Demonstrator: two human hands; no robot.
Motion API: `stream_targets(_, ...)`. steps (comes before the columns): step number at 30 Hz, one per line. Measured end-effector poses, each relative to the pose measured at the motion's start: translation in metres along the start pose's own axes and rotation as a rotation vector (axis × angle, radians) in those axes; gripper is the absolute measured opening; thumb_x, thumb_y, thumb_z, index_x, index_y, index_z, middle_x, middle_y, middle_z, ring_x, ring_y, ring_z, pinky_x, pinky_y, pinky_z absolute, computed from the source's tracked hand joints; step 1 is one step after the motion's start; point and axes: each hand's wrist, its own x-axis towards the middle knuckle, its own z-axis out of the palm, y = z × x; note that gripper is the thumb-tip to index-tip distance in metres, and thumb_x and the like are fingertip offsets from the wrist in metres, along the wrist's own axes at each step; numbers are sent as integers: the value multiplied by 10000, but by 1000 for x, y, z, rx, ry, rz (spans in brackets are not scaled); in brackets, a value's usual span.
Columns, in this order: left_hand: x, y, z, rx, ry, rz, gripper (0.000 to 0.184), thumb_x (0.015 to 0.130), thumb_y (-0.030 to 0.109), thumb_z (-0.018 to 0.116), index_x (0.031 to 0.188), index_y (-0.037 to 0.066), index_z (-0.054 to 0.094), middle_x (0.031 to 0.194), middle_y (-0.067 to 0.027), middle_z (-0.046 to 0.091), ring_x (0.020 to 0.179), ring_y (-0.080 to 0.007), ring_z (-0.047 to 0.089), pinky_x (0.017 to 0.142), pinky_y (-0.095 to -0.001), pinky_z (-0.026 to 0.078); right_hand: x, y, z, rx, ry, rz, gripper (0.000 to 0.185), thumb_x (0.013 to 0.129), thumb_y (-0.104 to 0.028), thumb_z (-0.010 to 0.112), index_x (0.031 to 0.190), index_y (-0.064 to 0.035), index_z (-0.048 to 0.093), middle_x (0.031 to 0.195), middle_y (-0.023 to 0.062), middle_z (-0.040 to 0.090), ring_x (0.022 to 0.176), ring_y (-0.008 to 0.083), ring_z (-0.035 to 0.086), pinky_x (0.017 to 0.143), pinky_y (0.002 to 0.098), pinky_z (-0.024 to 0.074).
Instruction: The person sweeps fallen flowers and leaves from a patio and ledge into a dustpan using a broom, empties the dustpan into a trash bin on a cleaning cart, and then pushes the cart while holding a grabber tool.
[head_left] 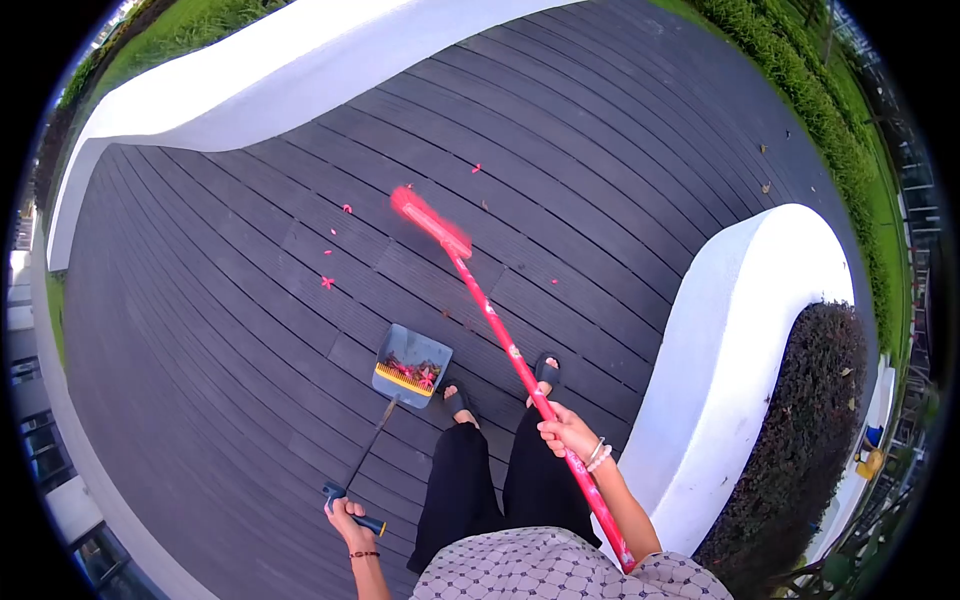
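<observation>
My right hand [568, 431] is closed around the handle of a red patterned broom [515, 355]. The broom's red head [430, 220] is slightly blurred, out ahead of my feet over the dark boards. Low on the left, my left hand [350, 522] grips the dark handle of a long-handled dustpan [415, 345]. This grey pan has a yellow comb edge and rests on the deck near my foot. Red petals and leaves [410, 372] lie inside it. Loose pink flowers lie on the boards, among them one flower [327, 283] left of the broom head.
Dark deck boards [230, 330] stretch all round me. A curving white wall [250, 75] runs along the far left. Another white curved wall [700, 350] stands close on my right, with a dark shrub [800, 430] behind it. A green hedge [810, 90] borders the deck.
</observation>
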Motion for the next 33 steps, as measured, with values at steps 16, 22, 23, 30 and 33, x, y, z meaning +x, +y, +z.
stream_targets(16,49,39,33,70,-196,3,359,757,-32,445,1074,60,305,655,-33,405,471,-83,363,395,-226,333,50,37,-36,-49,367,196,233,773,31,434,913,-126,335,527,-14,361,354,71,338,314,224,306)
stream_targets(22,61,43,113,130,-276,6,348,740,-36,455,1040,26,292,585,-31,387,400,-99,357,360,-246,326,7,55,76,-95,-65,412,378,813,-18,446,1169,-87,340,604,-18,368,399,40,326,344,193,268)
stream_targets(23,62,45,116,128,-278,8,348,740,-36,455,1040,26,292,585,-31,387,400,-99,357,360,-246,326,0,51,82,-66,-123,410,374,821,-24,443,1177,-89,346,602,-25,363,397,33,315,343,187,251)
stream_targets(30,51,42,97,172,-268,2,382,754,-30,450,1096,10,284,610,-23,376,440,-85,340,389,-243,328,-53,37,115,-174,-92,293,386,821,-23,463,1186,-96,362,594,-31,346,383,30,300,334,191,245)
stream_targets(33,54,45,76,109,-246,22,349,742,-42,447,1061,18,316,586,-23,382,410,-92,354,370,-244,318,-51,14,94,-161,9,222,381,813,-17,466,1174,-94,367,584,-29,353,379,35,310,329,196,258)
